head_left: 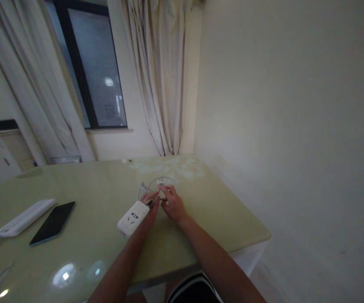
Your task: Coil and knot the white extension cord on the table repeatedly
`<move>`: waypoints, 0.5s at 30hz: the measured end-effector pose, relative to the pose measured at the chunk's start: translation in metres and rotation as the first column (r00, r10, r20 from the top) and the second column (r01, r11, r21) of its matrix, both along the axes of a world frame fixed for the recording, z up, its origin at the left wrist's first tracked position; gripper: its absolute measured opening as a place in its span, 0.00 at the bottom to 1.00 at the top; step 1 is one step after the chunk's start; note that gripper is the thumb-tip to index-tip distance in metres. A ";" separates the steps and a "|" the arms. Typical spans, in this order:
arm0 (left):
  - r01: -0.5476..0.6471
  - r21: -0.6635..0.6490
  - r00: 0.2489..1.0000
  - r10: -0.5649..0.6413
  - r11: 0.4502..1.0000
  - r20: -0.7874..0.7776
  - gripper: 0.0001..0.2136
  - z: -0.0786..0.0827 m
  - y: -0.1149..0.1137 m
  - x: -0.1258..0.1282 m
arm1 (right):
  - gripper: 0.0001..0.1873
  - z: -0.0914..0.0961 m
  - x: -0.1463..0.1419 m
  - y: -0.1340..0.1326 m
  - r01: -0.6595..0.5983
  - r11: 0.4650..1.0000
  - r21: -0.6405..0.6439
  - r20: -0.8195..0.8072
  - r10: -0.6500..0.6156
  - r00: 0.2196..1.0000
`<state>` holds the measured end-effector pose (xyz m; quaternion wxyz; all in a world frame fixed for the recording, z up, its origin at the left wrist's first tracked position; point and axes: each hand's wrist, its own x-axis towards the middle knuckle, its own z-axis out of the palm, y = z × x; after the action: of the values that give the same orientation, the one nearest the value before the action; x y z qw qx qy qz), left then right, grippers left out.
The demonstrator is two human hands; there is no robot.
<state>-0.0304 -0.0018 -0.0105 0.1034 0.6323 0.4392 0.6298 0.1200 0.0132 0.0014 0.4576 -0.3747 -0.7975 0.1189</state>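
A small white power strip (132,217) lies on the pale green table (219,219) in front of me. My left hand (152,203) rests at its far end, fingers closed around the cord where it leaves the strip. My right hand (173,203) sits just to the right, fingers pinched on the coiled white cable (158,182) that loops beyond both hands. The plug end of the cable is too small to make out.
A black phone (53,222) lies face up at the left, beside a longer white power strip (24,217) with its cord running off the left edge. A window with curtains (156,80) stands behind the table. The wall is close on the right.
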 end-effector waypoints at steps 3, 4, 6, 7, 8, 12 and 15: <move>0.036 0.059 0.999 -0.037 0.998 0.002 0.12 -0.002 0.005 0.001 | 0.28 0.000 0.002 0.003 0.128 0.991 0.043 0.031 -0.129 0.991; 0.053 0.074 0.998 -0.055 0.996 0.022 0.12 -0.001 0.004 0.002 | 0.24 0.000 0.004 0.004 0.136 0.989 0.061 0.040 -0.138 0.990; 0.083 0.081 0.994 -0.088 0.993 0.057 0.11 0.004 -0.002 0.003 | 0.17 0.002 0.010 0.005 0.088 0.990 0.110 0.063 -0.095 0.993; 0.094 0.067 0.993 -0.098 0.993 0.069 0.11 0.008 -0.007 0.003 | 0.15 0.004 0.012 0.005 0.044 0.990 0.133 0.078 -0.054 0.995; 0.096 0.037 0.992 -0.099 0.995 0.081 0.11 0.012 -0.011 0.003 | 0.15 0.006 0.014 0.005 -0.004 0.988 0.153 0.087 -0.010 0.996; 0.098 -0.135 0.977 -0.070 0.986 0.202 0.13 0.025 -0.019 -0.001 | 0.16 0.011 0.012 0.003 -0.129 0.978 0.165 0.000 0.131 0.991; 0.162 -0.176 0.937 -0.095 0.971 0.337 0.16 0.028 -0.015 -0.004 | 0.16 0.011 0.005 0.000 0.009 0.986 0.166 -0.145 0.016 0.989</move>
<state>-0.0346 -0.0171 0.0173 0.2790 0.5330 0.4349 0.6700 0.1253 0.0134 0.0128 0.5440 -0.3242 -0.7697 0.0800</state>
